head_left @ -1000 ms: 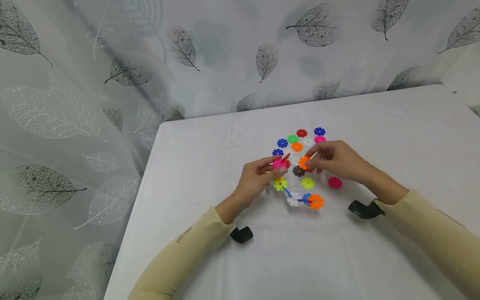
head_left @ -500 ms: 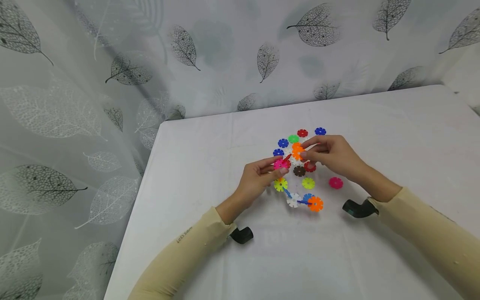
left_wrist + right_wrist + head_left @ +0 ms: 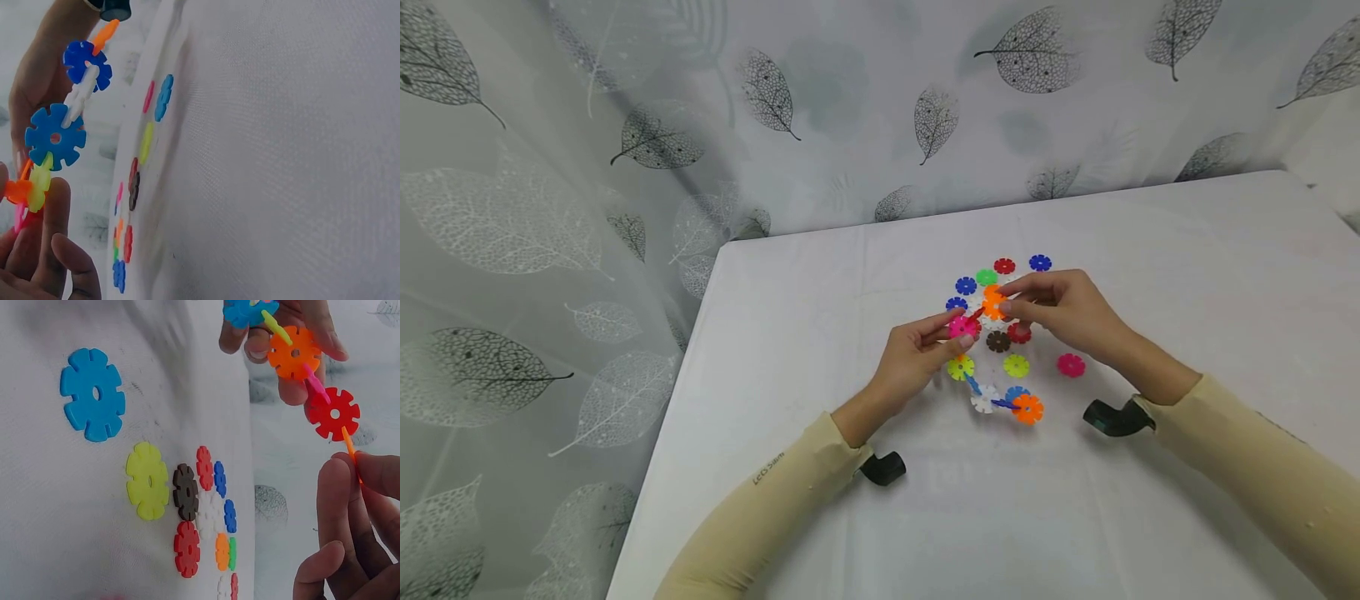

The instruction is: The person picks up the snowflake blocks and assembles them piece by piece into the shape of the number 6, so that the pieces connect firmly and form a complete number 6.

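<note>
My left hand (image 3: 913, 358) holds a chain of slotted plastic snowflake discs by its upper part, around a pink disc (image 3: 962, 327). Below the fingers hang a yellow disc (image 3: 960, 367), a white disc (image 3: 984, 400) and an orange end disc (image 3: 1027, 409), with blue ones linked between. A red disc (image 3: 335, 414) forms the chain's other end. Between thumb and fingertips, my right hand (image 3: 1063, 312) pinches a loose-edged orange disc (image 3: 350, 453), seen side-on in the right wrist view. Its edge meets the red disc's rim at a slot.
Several loose discs lie flat on the white-covered table (image 3: 820, 300) beyond and under the hands, among them a brown disc (image 3: 997, 342), a yellow-green disc (image 3: 1017, 366) and a separate pinkish-red disc (image 3: 1071, 365). A leaf-patterned curtain (image 3: 842, 108) hangs behind the table.
My right hand has moved left and slightly up, bringing the orange disc to the chain's red end disc. The left hand stays nearly still, while the chain's lower end shifts slightly left.
</note>
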`<act>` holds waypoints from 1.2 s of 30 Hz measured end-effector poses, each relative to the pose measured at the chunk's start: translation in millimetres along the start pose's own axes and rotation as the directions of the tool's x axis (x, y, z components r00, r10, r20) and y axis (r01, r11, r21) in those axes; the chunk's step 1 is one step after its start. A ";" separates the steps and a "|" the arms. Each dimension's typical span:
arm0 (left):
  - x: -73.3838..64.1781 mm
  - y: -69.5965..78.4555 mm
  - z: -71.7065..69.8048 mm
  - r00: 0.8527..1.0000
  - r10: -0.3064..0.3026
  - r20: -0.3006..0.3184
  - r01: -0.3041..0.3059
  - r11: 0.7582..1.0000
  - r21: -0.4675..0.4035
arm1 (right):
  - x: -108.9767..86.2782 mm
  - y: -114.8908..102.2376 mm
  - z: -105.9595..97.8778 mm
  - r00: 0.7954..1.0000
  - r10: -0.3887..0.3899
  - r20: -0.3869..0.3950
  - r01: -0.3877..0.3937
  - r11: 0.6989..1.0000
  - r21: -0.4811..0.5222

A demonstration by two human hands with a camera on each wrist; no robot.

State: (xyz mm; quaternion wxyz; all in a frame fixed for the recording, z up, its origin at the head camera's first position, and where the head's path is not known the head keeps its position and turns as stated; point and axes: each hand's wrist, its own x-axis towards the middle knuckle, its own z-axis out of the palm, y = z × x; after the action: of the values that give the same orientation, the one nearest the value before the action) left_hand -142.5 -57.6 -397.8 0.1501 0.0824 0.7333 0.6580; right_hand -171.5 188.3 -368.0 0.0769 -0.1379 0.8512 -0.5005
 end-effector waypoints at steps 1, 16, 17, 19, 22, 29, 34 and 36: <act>-0.2 0.2 0.4 1.000 0.003 -0.007 -0.003 1.000 0.005 | -0.2 -0.3 0.2 1.000 -0.011 -0.005 0.011 1.000 0.001; -2.1 -0.8 4.3 0.998 0.001 -0.055 0.001 0.999 0.036 | -1.4 -3.6 6.8 0.994 -0.091 -0.060 0.090 0.996 -0.027; -2.4 -1.0 4.2 0.999 0.008 -0.048 -0.006 0.999 0.041 | -1.3 -3.9 7.0 0.994 -0.091 -0.058 0.089 0.995 -0.040; -2.7 -1.3 3.7 0.999 0.023 -0.033 -0.021 0.998 0.059 | -1.0 -4.7 6.8 0.994 -0.093 -0.053 0.089 0.994 -0.065; -3.7 -1.0 3.7 0.999 0.048 -0.014 -0.046 0.995 0.084 | -0.7 -6.3 6.5 0.995 -0.092 -0.046 0.087 0.991 -0.097; -4.0 0.1 3.0 0.996 0.087 0.003 -0.087 0.989 0.117 | -1.1 -6.8 6.9 0.996 -0.083 -0.030 0.079 0.989 -0.128; -2.2 1.6 1.6 0.996 0.085 0.019 -0.086 0.993 0.079 | 0.1 -2.9 8.2 0.996 -0.085 -0.029 0.083 0.994 -0.072; -1.5 2.9 0.4 0.997 0.077 0.024 -0.079 0.994 0.075 | 0.5 -1.3 8.6 0.996 -0.085 -0.022 0.085 0.996 -0.036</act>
State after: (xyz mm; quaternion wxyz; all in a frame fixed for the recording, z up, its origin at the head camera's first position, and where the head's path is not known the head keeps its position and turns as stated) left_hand -141.3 -57.3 -394.8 0.1288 0.1235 0.7525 0.6340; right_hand -169.5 180.4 -371.0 0.0431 -0.1695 0.8541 -0.4898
